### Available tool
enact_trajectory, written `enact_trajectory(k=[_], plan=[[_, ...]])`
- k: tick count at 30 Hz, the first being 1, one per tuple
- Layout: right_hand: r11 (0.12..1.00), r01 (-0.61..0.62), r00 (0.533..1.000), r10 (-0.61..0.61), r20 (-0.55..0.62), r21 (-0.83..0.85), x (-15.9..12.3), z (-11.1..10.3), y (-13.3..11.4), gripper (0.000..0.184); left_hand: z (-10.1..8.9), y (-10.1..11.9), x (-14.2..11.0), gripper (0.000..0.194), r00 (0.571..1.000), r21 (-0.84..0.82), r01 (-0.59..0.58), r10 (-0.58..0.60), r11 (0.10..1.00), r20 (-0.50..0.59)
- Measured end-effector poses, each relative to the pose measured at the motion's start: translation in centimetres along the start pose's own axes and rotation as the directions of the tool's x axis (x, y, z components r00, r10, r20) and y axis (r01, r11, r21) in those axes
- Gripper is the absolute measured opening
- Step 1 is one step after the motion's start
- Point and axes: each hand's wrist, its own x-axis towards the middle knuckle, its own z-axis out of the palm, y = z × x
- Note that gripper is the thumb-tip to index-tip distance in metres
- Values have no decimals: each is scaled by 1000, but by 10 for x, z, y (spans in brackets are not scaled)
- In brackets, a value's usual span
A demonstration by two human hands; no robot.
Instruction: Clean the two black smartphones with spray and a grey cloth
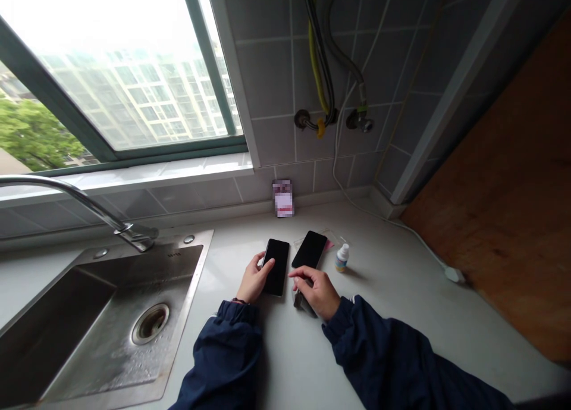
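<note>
My left hand [255, 277] grips a black smartphone [277, 270] by its left edge, thumb over the dark screen. To the right, my right hand [316, 290] has its fingers closed around a grey cloth [301, 303], which hangs below the fingers near the counter. A second black smartphone [309, 249] lies screen up just beyond my right hand, with a clear plastic piece and something pink partly under it. A small white-capped bottle [342, 257] stands upright to the right of that phone.
A steel sink [206, 243] with a curved faucet [75, 193] is on the left. A blurred card-like item [283, 199] leans against the back wall. A white cable [401, 224] runs to a plug [454, 275] on the white counter [397, 303]. Hoses and a valve hang on the tiled wall.
</note>
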Motion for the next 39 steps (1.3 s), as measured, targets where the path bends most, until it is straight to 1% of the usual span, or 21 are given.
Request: enact_trajectory(k=[6,10,12,14,16,18,22,26,28,30,34,39], plan=[[1000,12,1000,-11,29,-21,0,0,-3,22,1,0,0,72,998,34,-35,37,999,-59],[999,-4,1000,4,1,-45,1,-1,-4,24,3,0,-4,71,991,43,-64,69,997,-113],[998,-12,1000,12,-9,-58,2,-1,-3,25,6,2,-9,72,977,128,-111,132,986,-166],[997,-17,1000,16,-10,-74,2,0,-2,26,10,5,-15,72,952,295,-161,227,942,-204],[995,-17,1000,16,-10,-99,2,0,-1,25,13,8,-21,73,937,451,-180,292,874,-192],[992,-11,1000,10,-10,-130,2,-1,1,23,16,12,-25,73,935,540,-179,313,823,-167],[982,19,1000,-19,1,-186,1,-2,3,22,21,14,-31,76,933,632,-202,343,748,-108],[974,62,998,-63,4,-220,2,-2,4,21,26,12,-37,88,939,730,-200,341,653,-48],[970,86,996,-87,4,-227,1,-2,5,21,28,11,-39,94,945,767,-183,326,615,-36],[967,111,993,-115,-1,-231,1,-3,5,20,29,10,-41,96,949,791,-171,315,587,-28],[957,180,982,-186,-6,-227,0,-5,1,21,31,7,-44,93,946,828,-158,324,538,-30],[931,276,959,-282,10,-239,-1,-7,-4,22,35,4,-48,92,932,872,-141,360,469,-43]])
